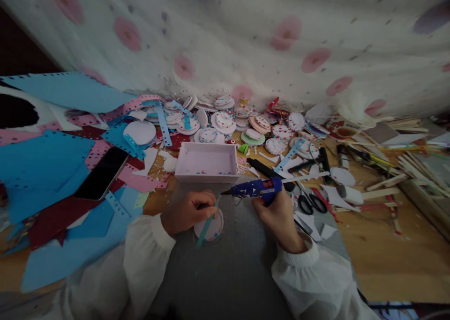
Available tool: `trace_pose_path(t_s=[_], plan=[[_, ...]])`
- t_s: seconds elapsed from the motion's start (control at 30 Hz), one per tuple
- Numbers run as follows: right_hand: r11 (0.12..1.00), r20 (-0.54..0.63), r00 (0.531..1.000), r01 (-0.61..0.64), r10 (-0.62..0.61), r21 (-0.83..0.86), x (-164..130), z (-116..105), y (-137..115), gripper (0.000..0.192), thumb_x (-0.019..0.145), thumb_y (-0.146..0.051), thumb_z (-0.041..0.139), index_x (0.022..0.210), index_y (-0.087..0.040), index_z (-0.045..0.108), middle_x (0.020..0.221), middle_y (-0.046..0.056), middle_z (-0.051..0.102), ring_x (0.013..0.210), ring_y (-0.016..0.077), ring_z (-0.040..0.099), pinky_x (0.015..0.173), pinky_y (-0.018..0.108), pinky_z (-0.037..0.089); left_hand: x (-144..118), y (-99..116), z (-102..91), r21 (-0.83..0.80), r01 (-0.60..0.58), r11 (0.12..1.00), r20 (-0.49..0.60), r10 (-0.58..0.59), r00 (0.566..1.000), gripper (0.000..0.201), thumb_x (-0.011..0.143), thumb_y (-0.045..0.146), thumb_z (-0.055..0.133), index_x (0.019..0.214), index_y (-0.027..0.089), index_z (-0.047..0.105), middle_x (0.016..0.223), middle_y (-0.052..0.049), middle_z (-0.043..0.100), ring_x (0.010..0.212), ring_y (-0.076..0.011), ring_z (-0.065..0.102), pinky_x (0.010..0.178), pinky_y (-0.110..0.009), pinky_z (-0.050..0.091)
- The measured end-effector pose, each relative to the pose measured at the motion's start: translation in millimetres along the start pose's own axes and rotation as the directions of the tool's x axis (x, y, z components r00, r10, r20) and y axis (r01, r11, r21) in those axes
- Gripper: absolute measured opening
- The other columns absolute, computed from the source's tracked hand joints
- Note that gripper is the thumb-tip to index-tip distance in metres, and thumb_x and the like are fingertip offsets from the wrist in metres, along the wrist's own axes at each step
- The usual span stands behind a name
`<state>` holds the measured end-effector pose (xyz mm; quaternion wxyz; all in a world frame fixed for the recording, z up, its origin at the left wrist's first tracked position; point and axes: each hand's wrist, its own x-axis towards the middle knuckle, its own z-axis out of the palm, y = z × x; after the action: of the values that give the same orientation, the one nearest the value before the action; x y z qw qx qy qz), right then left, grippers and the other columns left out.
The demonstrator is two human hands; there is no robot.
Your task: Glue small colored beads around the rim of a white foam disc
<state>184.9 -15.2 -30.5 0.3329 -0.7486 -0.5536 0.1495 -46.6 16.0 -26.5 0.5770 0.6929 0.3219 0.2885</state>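
Note:
My left hand (188, 211) pinches a thin teal paper strip (208, 224) against a round white disc (211, 228) lying on the grey mat (228, 268). My right hand (277, 214) grips a blue hot glue gun (258, 189). Its nozzle points left, toward the upper end of the strip near my left fingers. A shallow white box (207, 162) stands just beyond both hands.
Several decorated round discs (225, 119) lie heaped by the dotted curtain. Blue, pink and red paper sheets (42, 165) and a dark phone (101, 174) cover the left. Scissors (311, 203), a black tool (269, 172) and wooden sticks (411, 167) lie to the right.

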Motion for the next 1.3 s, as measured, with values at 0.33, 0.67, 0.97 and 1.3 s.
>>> trace_pose_path(t_s=[0.33,0.67,0.97,1.3], plan=[[0.996,0.071,0.997,-0.02,0.026,-0.082,4,-5,-1,0.041,0.065,-0.036,0.054,0.102,-0.021,0.048,0.074,0.002,0.058,0.064,0.0218,0.056,0.059,0.032,0.039,1,2,-0.3,-0.009,-0.016,1.0,0.0,0.016,1.0,0.022,0.082,0.016,0.054,0.061,0.012,0.061,0.069,-0.003,0.054,0.072,-0.0137,0.053,0.068,-0.026,0.041],[0.966,-0.161,0.973,0.129,-0.167,-0.223,11,7,21,0.047,0.07,-0.042,0.062,0.105,-0.014,0.046,0.093,0.011,0.053,0.091,0.0303,0.052,0.08,0.047,0.044,0,4,-2.7,-0.116,0.026,0.993,-0.012,-0.028,1.0,0.023,0.083,0.02,0.054,0.064,0.013,0.065,0.07,-0.004,0.06,0.073,-0.0148,0.056,0.072,-0.027,0.042],[0.523,-0.037,0.525,0.851,-0.85,0.047,-23,9,-25,0.027,0.086,-0.014,0.057,0.11,-0.026,0.059,0.098,0.006,0.064,0.089,0.0204,0.061,0.076,0.035,0.053,-1,-2,0.0,-0.086,0.165,0.983,-0.135,-0.175,0.975,0.027,0.086,0.031,0.055,0.072,0.013,0.07,0.076,-0.003,0.064,0.075,-0.0157,0.057,0.072,-0.026,0.043],[0.511,0.036,0.51,0.852,-0.859,0.114,-27,20,-23,0.035,0.088,-0.01,0.051,0.115,-0.03,0.06,0.094,0.004,0.073,0.077,0.0215,0.066,0.07,0.037,0.055,-1,-2,9.3,0.008,-0.011,1.0,-0.195,0.012,0.981,0.031,0.088,0.034,0.057,0.067,0.013,0.064,0.071,-0.003,0.059,0.073,-0.0145,0.055,0.07,-0.027,0.044]])
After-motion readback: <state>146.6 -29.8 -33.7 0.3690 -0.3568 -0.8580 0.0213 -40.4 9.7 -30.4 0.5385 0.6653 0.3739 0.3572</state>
